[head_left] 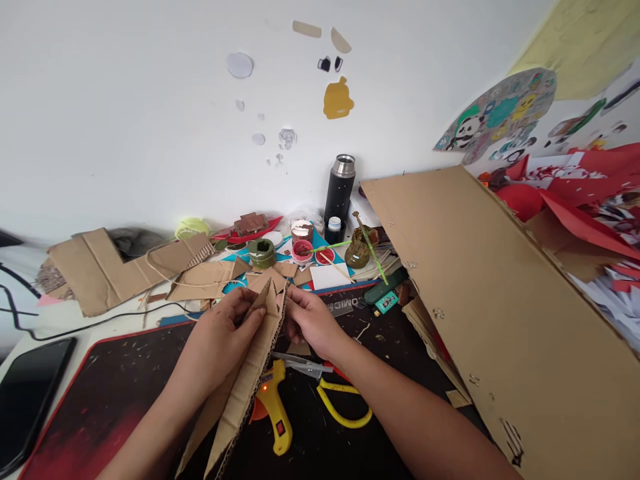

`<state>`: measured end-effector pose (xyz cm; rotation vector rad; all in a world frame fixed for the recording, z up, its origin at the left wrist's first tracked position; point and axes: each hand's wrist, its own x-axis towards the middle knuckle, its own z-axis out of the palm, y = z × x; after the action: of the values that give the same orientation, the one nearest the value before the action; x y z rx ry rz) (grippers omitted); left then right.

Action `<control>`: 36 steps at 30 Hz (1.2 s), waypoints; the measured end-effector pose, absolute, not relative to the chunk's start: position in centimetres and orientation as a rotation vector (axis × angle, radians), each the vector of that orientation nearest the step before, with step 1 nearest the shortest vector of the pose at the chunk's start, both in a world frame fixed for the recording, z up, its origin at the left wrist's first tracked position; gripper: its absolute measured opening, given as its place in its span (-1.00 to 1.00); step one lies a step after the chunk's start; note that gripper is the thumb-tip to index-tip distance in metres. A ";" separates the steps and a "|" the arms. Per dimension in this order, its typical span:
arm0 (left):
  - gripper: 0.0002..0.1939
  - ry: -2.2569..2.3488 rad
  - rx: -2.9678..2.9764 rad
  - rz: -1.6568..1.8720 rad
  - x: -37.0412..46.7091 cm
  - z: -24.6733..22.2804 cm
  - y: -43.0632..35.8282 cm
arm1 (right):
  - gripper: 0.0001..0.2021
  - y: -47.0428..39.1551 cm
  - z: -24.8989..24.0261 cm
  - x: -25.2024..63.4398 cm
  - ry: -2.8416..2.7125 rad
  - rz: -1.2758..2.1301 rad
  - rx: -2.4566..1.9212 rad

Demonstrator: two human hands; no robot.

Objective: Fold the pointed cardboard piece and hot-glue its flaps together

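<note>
Between my hands stands a long folded strip of cardboard [250,370], its pointed far end up and its corrugated edge facing right. My left hand [227,333] pinches the left flap near the tip, thumb on the inner face. At the same end, my right hand [310,320] grips the right side; its fingertips are partly hidden behind the cardboard. Below on the dark mat lie a yellow glue gun [277,407] with a lit orange light and scissors [345,403] with yellow handles. The cardboard covers part of the glue gun.
A large cardboard panel [500,320] leans across the right side. Paint pots [262,253], cardboard scraps [205,280] and a black flask [341,190] stand along the wall. A phone [35,400] lies at the left, with a black cable [115,315] behind it.
</note>
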<state>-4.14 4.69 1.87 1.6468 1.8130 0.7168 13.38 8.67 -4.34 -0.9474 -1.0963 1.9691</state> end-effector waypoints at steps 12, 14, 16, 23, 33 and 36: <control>-0.62 1.753 1.402 1.021 -5.3 0.9 5.5 | -0.43 8.3 -3.0 13.8 -1.160 1.980 -0.872; -0.60 1.719 1.361 1.025 -5.3 1.2 5.5 | -0.44 8.2 -2.8 13.7 -1.190 1.972 -0.875; -0.56 1.658 1.298 1.025 -5.4 1.7 5.5 | -0.44 8.2 -2.9 13.7 -1.192 1.952 -0.889; -0.47 1.428 0.882 1.064 -6.0 2.3 5.3 | -0.46 8.6 -3.3 14.0 -1.174 1.921 -0.888; -0.39 1.515 0.967 1.026 -6.7 1.5 5.5 | -0.46 8.4 -3.2 13.9 -1.167 1.910 -0.917; -0.39 1.555 1.013 1.013 -6.8 2.0 5.6 | -0.44 8.6 -3.2 14.0 -1.169 1.868 -0.948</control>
<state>-6.80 5.62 1.98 1.0126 1.5553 1.0132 14.04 8.64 -3.16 -0.9481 -1.1693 1.8683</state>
